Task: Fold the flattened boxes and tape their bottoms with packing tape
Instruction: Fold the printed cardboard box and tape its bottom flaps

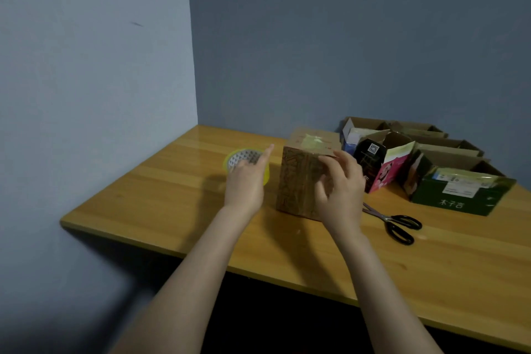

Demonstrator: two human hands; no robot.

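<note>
Mid-job at the packing table (161, 198): from my console I count the work as well advanced. Beyond my right hand (342, 184) stands a row of assembled boxes (448, 152), among them a black box (369, 156) and a green box (459, 195). All are folded into shape with their mouths open upward, so I judge their bottoms done, though I cannot see those seams.

The current piece, a brown box (296, 181), stands upended between my two hands. A glossy strip of tape (313, 141) already lies across its upturned face. To my eye that seam is closed and needs only a press along the edges before the box joins the row. No flattened boxes are in sight, so I cannot tell how many remain.

My right hand grips the brown box, palm on its near side, thumb splayed toward my left hand (245, 181), fingertips hooked at the top rim. My left hand hovers over the tape roll (244, 162) just left of the box, index finger straight and pointing away from me. The other fingers are hidden, so I cannot tell whether they hold the roll. Black-handled scissors (398, 224) lie just right of my right wrist. Both forearms reach in low, angled toward each other.
</note>
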